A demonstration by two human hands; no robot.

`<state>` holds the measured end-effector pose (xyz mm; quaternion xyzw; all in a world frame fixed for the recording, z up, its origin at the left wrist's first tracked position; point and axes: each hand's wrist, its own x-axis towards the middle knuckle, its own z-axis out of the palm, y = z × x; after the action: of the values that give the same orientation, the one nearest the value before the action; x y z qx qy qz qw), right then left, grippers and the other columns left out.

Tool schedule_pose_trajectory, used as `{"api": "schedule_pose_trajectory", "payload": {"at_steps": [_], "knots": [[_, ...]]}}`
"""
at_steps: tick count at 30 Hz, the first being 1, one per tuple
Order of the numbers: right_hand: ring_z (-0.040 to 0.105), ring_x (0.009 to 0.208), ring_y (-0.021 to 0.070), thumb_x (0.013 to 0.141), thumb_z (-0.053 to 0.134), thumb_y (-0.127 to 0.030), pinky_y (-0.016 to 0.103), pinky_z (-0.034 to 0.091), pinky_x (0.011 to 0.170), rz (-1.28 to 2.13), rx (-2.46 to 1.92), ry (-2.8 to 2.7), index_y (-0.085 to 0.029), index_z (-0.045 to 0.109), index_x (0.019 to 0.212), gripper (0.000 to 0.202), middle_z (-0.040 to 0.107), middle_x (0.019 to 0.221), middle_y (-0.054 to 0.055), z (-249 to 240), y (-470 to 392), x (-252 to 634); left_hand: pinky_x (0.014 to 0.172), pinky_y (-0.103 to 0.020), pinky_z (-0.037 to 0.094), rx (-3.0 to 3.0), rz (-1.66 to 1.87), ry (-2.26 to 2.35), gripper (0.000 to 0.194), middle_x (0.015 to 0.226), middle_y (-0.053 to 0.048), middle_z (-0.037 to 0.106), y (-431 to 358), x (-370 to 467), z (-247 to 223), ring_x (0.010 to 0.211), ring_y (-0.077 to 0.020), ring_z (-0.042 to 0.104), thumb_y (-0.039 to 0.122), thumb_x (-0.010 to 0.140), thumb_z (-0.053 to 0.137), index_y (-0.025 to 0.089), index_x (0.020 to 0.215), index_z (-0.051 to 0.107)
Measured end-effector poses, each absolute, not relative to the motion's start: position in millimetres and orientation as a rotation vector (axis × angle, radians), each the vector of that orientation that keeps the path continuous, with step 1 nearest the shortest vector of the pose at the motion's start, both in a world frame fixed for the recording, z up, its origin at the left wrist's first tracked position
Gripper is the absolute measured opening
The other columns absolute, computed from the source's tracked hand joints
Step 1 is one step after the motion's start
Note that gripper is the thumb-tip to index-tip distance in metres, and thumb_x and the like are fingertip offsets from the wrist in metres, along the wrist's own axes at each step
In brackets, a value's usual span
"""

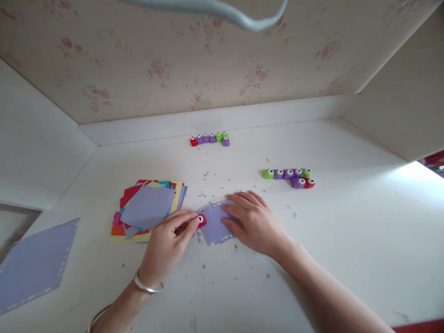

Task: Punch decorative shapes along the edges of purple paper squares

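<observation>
A small red craft punch is pinched between the thumb and fingers of my left hand, at the left edge of a purple paper sheet. Cut-out shapes run along that sheet's edges. My right hand lies over the sheet's right part with its fingers spread, pressing it to the white table. Beside my left hand is a pile of coloured paper, purple on top with red, yellow, orange and blue below. Small purple paper bits are scattered around the sheet.
Several red, purple and green punches stand in a row near the back wall. Another group of punches is to the right. A larger purple sheet with punched edges lies at the far left. A pale cable or bar crosses the top.
</observation>
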<state>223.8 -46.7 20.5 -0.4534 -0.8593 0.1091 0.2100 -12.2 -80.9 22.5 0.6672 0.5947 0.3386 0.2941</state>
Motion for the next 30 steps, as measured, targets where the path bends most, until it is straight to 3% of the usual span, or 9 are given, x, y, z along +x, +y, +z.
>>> {"api": "schedule_pose_trajectory", "payload": {"at_steps": [7, 30], "knots": [[0.053, 0.120, 0.0266, 0.091, 0.056, -0.036, 0.050, 0.033, 0.108, 0.330, -1.268, -2.372, -0.028, 0.067, 0.117, 0.029, 0.062, 0.129, 0.005, 20.9, -47.1, 225.8, 0.067, -0.025, 0.062, 1.877, 0.874, 1.558, 0.022, 0.106, -0.003, 0.070, -81.5, -13.2, 14.7, 0.072, -0.0145, 0.070, 0.033, 0.085, 0.067, 0.024, 0.105, 0.069], [0.051, 0.121, 0.0266, 0.092, 0.054, -0.036, 0.050, 0.030, 0.110, 0.345, -1.286, -2.385, -0.027, 0.065, 0.118, 0.030, 0.060, 0.131, 0.005, 21.0, -47.4, 226.0, 0.069, -0.025, 0.061, 1.881, 0.828, 1.571, 0.022, 0.104, -0.003, 0.070, -80.7, -13.8, 13.2, 0.076, -0.0150, 0.069, 0.034, 0.086, 0.066, 0.025, 0.105, 0.068]]}}
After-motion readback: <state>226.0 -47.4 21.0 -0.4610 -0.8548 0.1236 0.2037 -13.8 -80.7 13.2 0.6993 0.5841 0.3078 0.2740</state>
